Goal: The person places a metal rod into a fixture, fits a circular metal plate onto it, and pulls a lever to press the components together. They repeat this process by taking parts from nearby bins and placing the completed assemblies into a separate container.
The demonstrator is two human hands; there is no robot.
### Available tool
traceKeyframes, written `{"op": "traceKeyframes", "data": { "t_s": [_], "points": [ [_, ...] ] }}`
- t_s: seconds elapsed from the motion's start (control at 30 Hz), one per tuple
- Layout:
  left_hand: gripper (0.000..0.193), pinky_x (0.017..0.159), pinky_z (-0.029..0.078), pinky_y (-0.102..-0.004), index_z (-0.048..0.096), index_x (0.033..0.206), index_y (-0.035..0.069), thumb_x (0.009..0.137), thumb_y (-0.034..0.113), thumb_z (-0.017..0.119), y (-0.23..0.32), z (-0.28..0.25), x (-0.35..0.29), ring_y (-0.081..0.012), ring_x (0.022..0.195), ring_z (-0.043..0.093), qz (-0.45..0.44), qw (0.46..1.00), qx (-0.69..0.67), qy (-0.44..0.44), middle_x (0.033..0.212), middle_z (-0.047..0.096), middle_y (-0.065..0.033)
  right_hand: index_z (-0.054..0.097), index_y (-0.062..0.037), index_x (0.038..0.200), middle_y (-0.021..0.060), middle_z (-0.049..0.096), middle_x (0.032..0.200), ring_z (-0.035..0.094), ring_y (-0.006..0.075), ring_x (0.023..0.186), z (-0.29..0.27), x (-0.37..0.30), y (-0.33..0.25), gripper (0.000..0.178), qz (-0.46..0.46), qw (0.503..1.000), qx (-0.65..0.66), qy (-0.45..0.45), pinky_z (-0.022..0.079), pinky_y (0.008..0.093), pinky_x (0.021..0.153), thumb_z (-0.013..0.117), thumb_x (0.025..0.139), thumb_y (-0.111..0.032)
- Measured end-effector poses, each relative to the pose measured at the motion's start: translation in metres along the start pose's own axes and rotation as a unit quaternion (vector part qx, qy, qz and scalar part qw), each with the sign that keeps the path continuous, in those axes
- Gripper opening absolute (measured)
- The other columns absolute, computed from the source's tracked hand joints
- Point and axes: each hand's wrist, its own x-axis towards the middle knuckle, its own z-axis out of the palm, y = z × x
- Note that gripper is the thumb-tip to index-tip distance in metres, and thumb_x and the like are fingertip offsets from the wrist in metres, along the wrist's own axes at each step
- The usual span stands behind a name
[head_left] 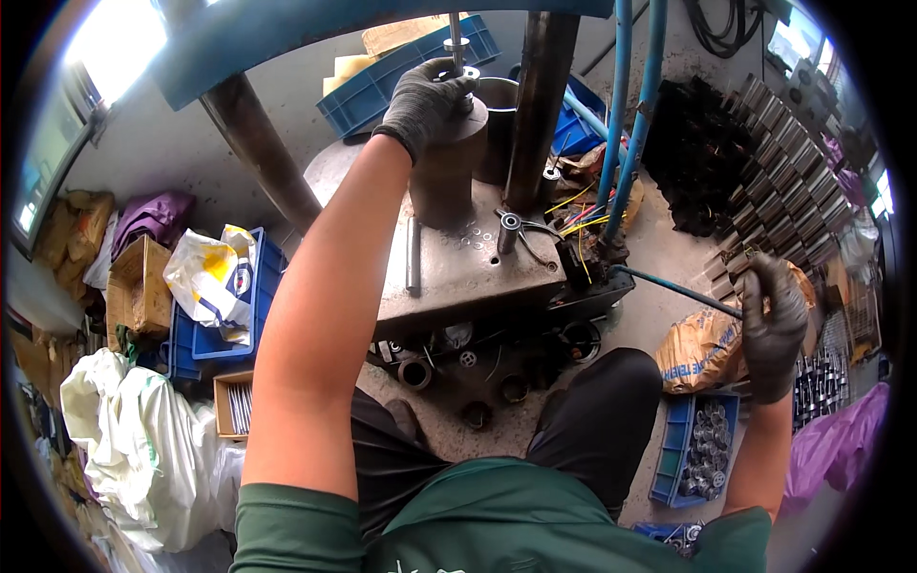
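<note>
In a dark grey glove, my left hand (pixel 425 103) reaches up to the top of a thick upright metal cylinder (pixel 445 181). Its fingers close round a small metal part with a round flange (pixel 468 74), directly under a thin vertical rod (pixel 457 43). The fingers hide most of that part. Off to the right, my gloved right hand (pixel 772 325) is wrapped round the end of a long blue lever (pixel 683 290). On the metal bed (pixel 439 277) a short steel bar (pixel 414 256) stands beside several small rings, with a ringed metal piece (pixel 509 227) to their right.
Steel posts (pixel 537 105) flank the cylinder, and blue hoses (pixel 626 105) hang at the right. A blue crate of metal parts (pixel 680 449) sits by my right knee. Blue bins (pixel 253 325) and white sacks (pixel 134 439) stand left; stacked metal tubes (pixel 778 162) lie far right.
</note>
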Motion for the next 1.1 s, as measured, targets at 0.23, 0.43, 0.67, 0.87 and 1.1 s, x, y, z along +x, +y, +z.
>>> {"op": "traceKeyframes", "data": {
  "t_s": [0.23,0.43,0.67,0.87,1.1],
  "points": [
    [0.042,0.059,0.057,-0.0259,0.065,0.133,-0.001,0.094,0.004,0.080,0.001,-0.014,-0.006,-0.0116,0.064,0.065,0.007,0.998,-0.058,-0.025,0.081,0.069,-0.0061,0.072,0.0036,0.112,0.0150,0.073,0.099,0.073,0.0259,0.092,0.042,0.099,0.011,0.028,0.022,0.993,0.111,0.020,0.056,0.0330,0.085,0.073,0.101,-0.022],
    [0.051,0.077,0.060,-0.0260,0.059,0.142,0.004,0.094,0.002,0.078,-0.013,0.010,-0.001,-0.0125,0.088,0.069,0.063,0.996,0.016,-0.062,0.107,0.071,-0.0068,0.076,-0.0024,0.105,0.0197,0.075,0.099,0.074,0.0347,0.091,0.045,0.125,0.029,0.044,0.003,0.999,0.039,-0.025,0.059,0.0394,0.081,0.068,0.101,-0.045],
    [0.049,0.093,0.060,-0.0278,0.061,0.140,0.006,0.095,-0.010,0.069,-0.051,-0.044,0.036,-0.0169,0.107,0.069,0.140,0.987,0.065,-0.034,0.122,0.071,-0.0088,0.058,-0.0047,0.147,0.0204,0.074,0.118,0.073,0.0350,0.107,0.046,0.128,0.018,0.077,0.020,0.989,-0.096,-0.111,0.059,0.0444,0.093,0.058,0.097,-0.064],
    [0.039,0.095,0.059,-0.0403,0.062,0.137,0.005,0.106,0.029,0.065,-0.054,0.009,-0.063,-0.0225,0.109,0.068,0.016,0.924,-0.376,-0.063,0.124,0.069,-0.0083,0.067,-0.0022,0.133,0.0196,0.075,0.106,0.069,0.0367,0.103,0.005,0.063,0.014,0.059,0.009,0.983,-0.148,-0.106,0.051,0.0491,0.096,0.068,0.094,-0.046],
    [0.052,0.086,0.060,-0.0391,0.061,0.133,0.013,0.084,0.016,0.081,-0.074,0.050,-0.259,-0.0267,0.106,0.068,0.018,0.985,-0.030,-0.167,0.123,0.065,-0.0069,0.066,-0.0054,0.127,0.0123,0.068,0.113,0.067,0.0346,0.107,-0.019,-0.047,-0.046,0.053,-0.087,0.993,-0.074,0.014,0.049,0.0528,0.100,0.078,0.086,-0.035]
  ]
}}
